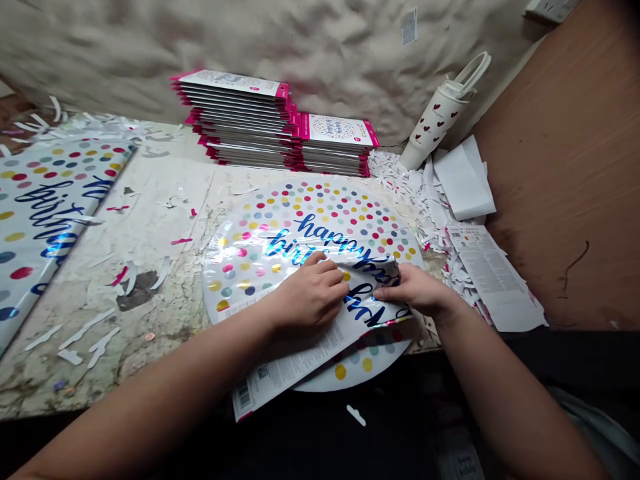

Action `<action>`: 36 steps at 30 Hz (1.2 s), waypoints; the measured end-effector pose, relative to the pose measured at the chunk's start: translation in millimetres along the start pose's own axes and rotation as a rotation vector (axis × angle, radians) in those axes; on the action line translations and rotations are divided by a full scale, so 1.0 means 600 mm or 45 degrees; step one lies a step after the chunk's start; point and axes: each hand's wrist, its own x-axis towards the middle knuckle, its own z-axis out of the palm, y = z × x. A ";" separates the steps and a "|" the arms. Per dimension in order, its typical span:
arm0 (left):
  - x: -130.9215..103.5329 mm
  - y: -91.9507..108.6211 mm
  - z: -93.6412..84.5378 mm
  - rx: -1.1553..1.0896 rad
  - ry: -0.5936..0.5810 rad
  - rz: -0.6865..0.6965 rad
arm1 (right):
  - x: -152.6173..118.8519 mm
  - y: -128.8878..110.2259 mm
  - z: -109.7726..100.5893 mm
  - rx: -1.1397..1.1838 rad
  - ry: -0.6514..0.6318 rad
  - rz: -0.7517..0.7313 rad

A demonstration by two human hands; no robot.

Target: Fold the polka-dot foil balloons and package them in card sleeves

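Note:
A flat round foil balloon with coloured dots and blue "happy birthday" lettering lies in front of me. Across it slants a white printed packaging card with a barcode, its lower corner over the table edge. My left hand presses on the foil above the card, its fingers curled together; what is under them is hidden. At the right, my right hand pinches a folded, wrinkled part of the foil between thumb and fingers. Whether this fold belongs to the round balloon or to another sheet I cannot tell.
Stacked pink-edged packages stand at the back, with a lower stack beside them. A white heart-patterned tumbler leans at the back right. Paper scraps and printed sheets lie right. More dotted foil covers the left.

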 end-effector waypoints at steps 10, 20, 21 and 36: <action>0.002 0.005 0.002 0.039 -0.063 0.044 | 0.043 -0.026 0.039 0.263 0.249 0.129; -0.001 0.001 0.006 0.032 -0.044 -0.027 | 0.043 -0.028 0.055 0.036 0.371 -0.055; -0.002 0.000 0.007 0.027 -0.040 -0.031 | 0.047 -0.025 0.065 0.022 0.340 -0.051; -0.023 0.024 -0.092 0.269 0.886 -0.369 | -0.035 -0.051 0.113 0.249 0.277 -0.785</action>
